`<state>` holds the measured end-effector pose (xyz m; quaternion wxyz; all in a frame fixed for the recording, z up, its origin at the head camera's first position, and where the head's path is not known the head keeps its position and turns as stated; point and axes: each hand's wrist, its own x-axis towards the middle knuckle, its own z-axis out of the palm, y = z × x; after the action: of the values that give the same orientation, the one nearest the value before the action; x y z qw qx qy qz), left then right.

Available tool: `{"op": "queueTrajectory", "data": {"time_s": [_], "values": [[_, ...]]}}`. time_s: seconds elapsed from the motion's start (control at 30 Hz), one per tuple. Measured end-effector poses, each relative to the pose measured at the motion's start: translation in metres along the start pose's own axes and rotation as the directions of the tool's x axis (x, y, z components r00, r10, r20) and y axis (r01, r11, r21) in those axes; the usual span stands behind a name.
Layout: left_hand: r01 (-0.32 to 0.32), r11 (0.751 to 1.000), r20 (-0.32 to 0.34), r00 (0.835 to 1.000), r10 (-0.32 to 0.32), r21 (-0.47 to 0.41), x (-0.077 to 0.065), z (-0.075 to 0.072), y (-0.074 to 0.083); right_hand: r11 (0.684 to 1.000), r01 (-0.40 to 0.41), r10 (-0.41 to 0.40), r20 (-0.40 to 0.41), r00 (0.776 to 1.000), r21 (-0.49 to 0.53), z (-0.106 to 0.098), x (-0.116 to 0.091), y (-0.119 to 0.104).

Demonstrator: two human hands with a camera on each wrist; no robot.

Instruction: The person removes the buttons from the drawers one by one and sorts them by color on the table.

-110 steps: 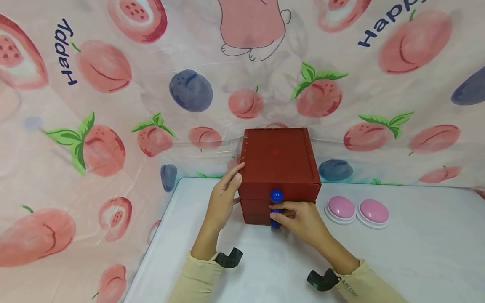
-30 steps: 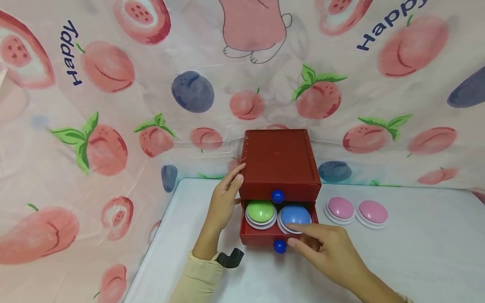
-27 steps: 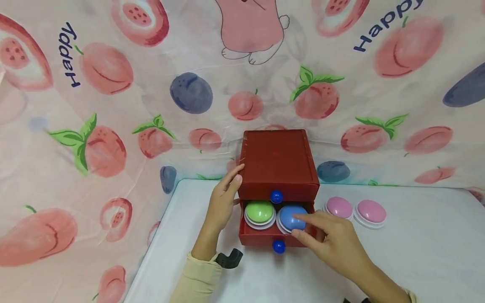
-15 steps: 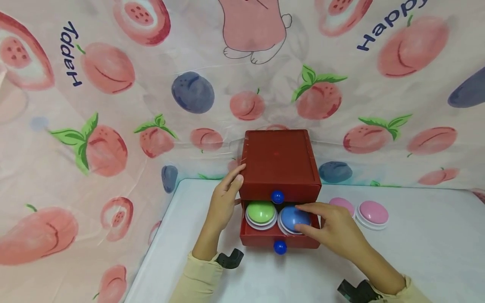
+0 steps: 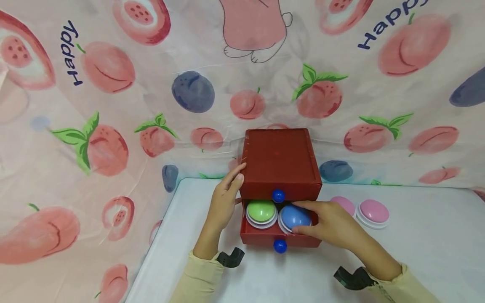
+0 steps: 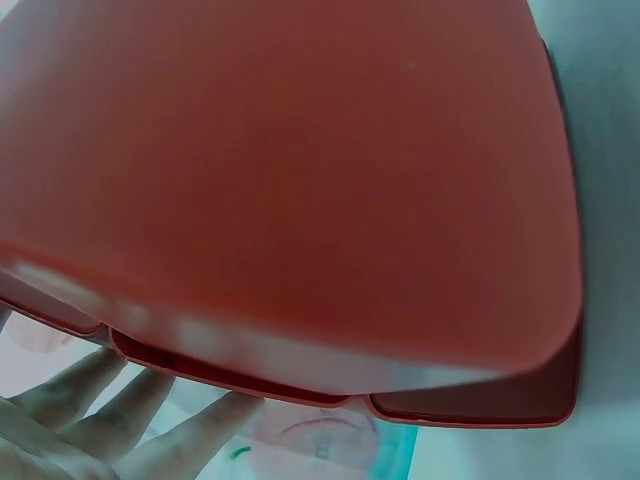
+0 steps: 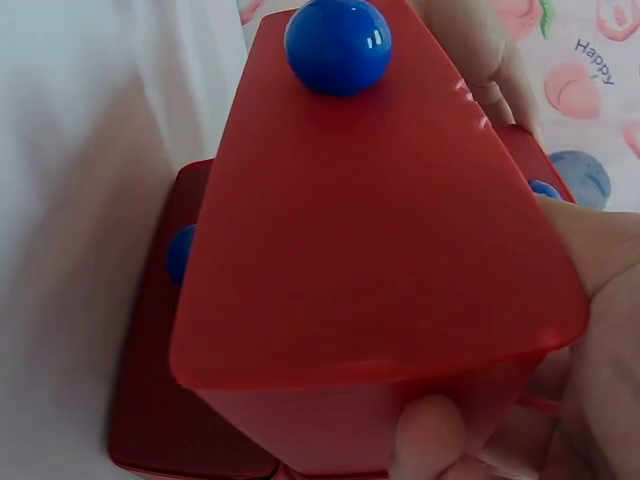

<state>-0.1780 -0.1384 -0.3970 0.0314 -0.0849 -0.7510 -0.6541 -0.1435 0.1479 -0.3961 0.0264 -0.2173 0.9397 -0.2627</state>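
Note:
A dark red two-drawer box [image 5: 280, 158] stands at the back of the table, its lower drawer [image 5: 257, 240] pulled out. Inside lie two domed push buttons on white bases, a green button [image 5: 261, 211] at left and a blue button [image 5: 294, 216] at right. My right hand [image 5: 333, 221] grips the blue button by its right side, index finger behind and thumb in front. My left hand [image 5: 223, 200] rests extended fingers against the box's left side. In the right wrist view the drawer front [image 7: 370, 230] hides much of my right hand [image 7: 615, 340].
Two pink buttons, a nearer-right one [image 5: 374, 210] and a partly covered one [image 5: 345, 205], sit right of the box. Blue knobs mark the upper drawer [image 5: 278, 195] and lower front. A fruit-print cloth [image 5: 212, 176] hangs behind the white table [image 5: 435, 235].
The lower drawer has come out from shut, uncovering the green and blue buttons. My right hand has left its knob and moved onto the blue button. My left hand has stayed put.

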Motion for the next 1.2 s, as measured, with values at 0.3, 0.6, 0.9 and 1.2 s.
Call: {"op": "queueTrajectory", "data": {"time_s": [0.3, 0.6, 0.9, 1.2], "values": [[-0.005, 1.0, -0.018, 1.0, 0.005, 0.001, 0.0, -0.005, 0.001, 1.0, -0.006, 0.007, 0.062, 0.998, -0.012, 0.001, 0.011, -0.004], [-0.003, 1.0, -0.015, 1.0, 0.003, -0.002, 0.0, -0.005, 0.0, 1.0, -0.011, 0.011, 0.091, 0.996, 0.003, 0.004, 0.013, -0.004], [-0.005, 1.0, -0.003, 1.0, 0.005, -0.002, 0.0, -0.002, -0.003, 0.999, -0.031, 0.034, 0.095, 0.995, -0.033, 0.007, 0.012, -0.003], [-0.007, 1.0, 0.0, 1.0, 0.007, -0.003, 0.0, 0.001, 0.0, 0.991, 0.02, -0.019, 0.011, 1.0, -0.132, 0.006, 0.008, -0.005]]}}
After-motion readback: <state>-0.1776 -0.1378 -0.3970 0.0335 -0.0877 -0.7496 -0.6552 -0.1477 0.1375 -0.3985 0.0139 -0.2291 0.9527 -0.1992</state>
